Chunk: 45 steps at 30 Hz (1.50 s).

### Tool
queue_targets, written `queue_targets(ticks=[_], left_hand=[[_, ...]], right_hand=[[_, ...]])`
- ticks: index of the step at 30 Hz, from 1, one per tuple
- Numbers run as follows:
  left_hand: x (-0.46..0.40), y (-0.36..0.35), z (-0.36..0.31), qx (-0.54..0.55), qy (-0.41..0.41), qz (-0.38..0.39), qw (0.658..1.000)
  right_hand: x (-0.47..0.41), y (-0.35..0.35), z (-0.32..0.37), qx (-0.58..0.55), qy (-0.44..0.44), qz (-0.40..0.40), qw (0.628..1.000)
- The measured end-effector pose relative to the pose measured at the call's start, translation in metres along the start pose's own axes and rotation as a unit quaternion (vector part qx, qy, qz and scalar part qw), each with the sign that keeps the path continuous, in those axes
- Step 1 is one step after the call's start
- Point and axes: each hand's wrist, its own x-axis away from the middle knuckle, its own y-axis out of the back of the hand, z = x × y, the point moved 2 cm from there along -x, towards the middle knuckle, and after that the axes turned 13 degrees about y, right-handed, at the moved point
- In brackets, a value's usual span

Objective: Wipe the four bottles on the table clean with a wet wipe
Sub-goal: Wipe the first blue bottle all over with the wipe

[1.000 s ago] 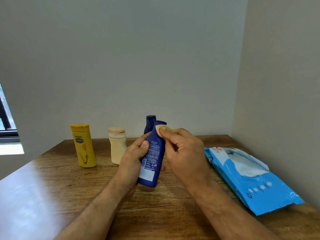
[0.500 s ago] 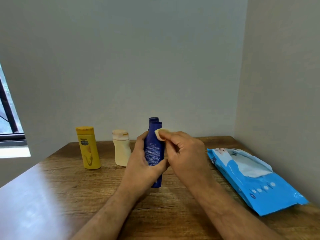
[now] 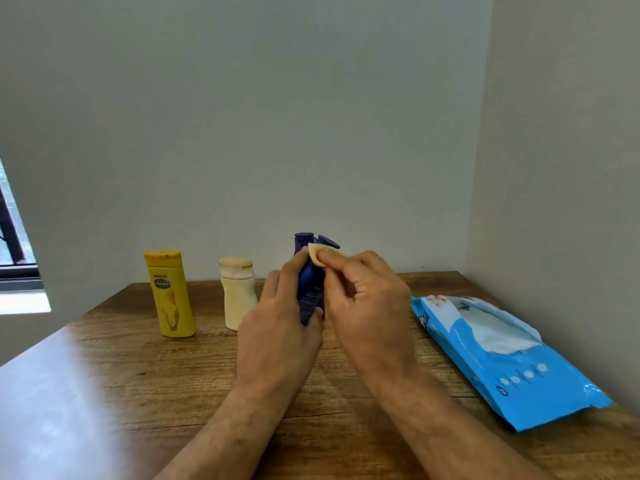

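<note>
Gripping the upright dark-blue plastic bottle point(image 3: 310, 292), the left hand point(image 3: 277, 327) is steadying it while the right hand point(image 3: 367, 306) is pinching a small folded wet wipe point(image 3: 320, 253) against its cap.

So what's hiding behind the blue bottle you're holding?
Another dark blue bottle stands behind the held blue bottle. Only its cap and neck show; the rest is covered by the held bottle and the hands, left hand and right hand.
</note>
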Motion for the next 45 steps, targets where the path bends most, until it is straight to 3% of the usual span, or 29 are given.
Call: queue_targets(ticks=[8,15,23,30,37,42,45], left_hand=[[0.003,-0.003,0.003,0.097,0.049,0.016,0.994],[0.002,-0.003,0.005,0.112,0.043,0.017,0.993],[0.004,-0.004,0.001,0.082,0.041,0.038,0.995],[0.000,0.001,0.008,0.145,0.087,0.014,0.985],[0.000,-0.005,0.004,0.242,0.119,0.102,0.958],[-0.005,-0.004,0.012,0.314,0.137,0.130,0.930],[-0.009,-0.003,0.020,0.428,0.175,0.161,0.872]], right_hand=[[0.003,-0.008,-0.008,-0.052,-0.140,-0.012,0.989],[0.005,-0.009,0.008,-0.009,0.034,0.033,0.999],[0.000,-0.001,0.001,-0.067,-0.046,-0.012,0.997],[0.005,-0.005,0.001,-0.034,0.021,0.146,0.988],[-0.006,0.006,-0.013,-0.064,-0.033,0.003,0.997],[-0.003,0.006,-0.016,-0.083,-0.039,0.035,0.995],[-0.002,0.005,-0.015,-0.124,-0.067,0.075,0.987]])
